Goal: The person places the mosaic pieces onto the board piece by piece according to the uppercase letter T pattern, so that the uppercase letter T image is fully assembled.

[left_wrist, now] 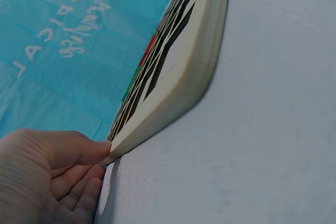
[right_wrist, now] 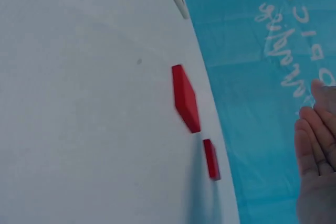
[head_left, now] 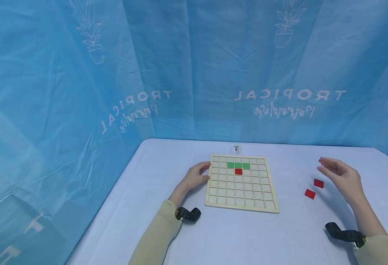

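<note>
A pale wooden grid board (head_left: 240, 191) lies on the table, with three green tiles (head_left: 238, 165) in a row and one red tile (head_left: 238, 171) below the middle one. My left hand (head_left: 196, 175) holds the board's left edge; in the left wrist view the thumb (left_wrist: 86, 150) presses on the rim, with the other fingers curled beside it. To the right, my right hand (head_left: 344, 179) hovers above the table, fingers bent loosely and nothing in them. Two loose red tiles, a farther one (head_left: 318, 183) and a nearer one (head_left: 310, 194), lie just left of it.
A small printed card (head_left: 236, 149) with a coloured grid pattern lies behind the board. White cloth (head_left: 246, 235) covers the table. Blue curtains (head_left: 213, 73) with lettering hang behind and to the left. Each wrist wears a black camera mount (head_left: 188, 214).
</note>
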The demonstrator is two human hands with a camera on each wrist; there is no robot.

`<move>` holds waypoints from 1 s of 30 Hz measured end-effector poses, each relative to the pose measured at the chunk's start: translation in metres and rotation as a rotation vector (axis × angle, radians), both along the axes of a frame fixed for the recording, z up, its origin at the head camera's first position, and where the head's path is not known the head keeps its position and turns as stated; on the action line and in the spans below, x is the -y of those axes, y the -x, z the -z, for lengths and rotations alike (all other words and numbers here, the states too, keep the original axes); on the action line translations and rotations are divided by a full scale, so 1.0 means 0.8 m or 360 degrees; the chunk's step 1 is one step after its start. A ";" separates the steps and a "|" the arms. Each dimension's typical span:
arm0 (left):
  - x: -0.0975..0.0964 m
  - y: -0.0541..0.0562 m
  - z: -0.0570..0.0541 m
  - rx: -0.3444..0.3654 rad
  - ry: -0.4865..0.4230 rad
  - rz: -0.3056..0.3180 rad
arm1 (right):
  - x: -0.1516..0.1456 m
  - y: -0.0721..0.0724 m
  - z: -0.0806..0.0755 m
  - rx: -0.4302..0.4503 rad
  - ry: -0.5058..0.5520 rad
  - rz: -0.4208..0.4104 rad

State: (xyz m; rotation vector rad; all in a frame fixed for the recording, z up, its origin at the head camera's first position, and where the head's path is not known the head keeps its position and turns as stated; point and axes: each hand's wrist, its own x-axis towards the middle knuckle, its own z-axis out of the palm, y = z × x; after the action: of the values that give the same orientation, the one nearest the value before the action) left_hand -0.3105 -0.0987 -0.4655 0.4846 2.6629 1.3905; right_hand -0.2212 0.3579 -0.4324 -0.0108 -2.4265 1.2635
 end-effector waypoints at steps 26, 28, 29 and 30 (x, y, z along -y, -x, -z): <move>0.002 0.000 -0.001 -0.0013 0.0003 -0.0005 | -0.031 0.000 0.067 0.0250 -0.0327 0.0021; 0.001 -0.001 -0.002 -0.0009 -0.0011 0.0004 | -0.031 -0.002 0.068 0.0245 -0.0355 0.0013; 0.001 -0.002 -0.002 -0.0008 -0.0017 0.0009 | -0.031 -0.002 0.069 0.0242 -0.0372 0.0010; 0.001 -0.002 -0.002 -0.0004 -0.0019 0.0011 | -0.031 -0.003 0.069 0.0239 -0.0385 0.0008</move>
State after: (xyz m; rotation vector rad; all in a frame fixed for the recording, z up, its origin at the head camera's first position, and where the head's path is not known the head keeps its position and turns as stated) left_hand -0.3086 -0.0995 -0.4639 0.4966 2.6541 1.4057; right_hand -0.2187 0.3826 -0.4878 -0.0446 -2.6914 0.9915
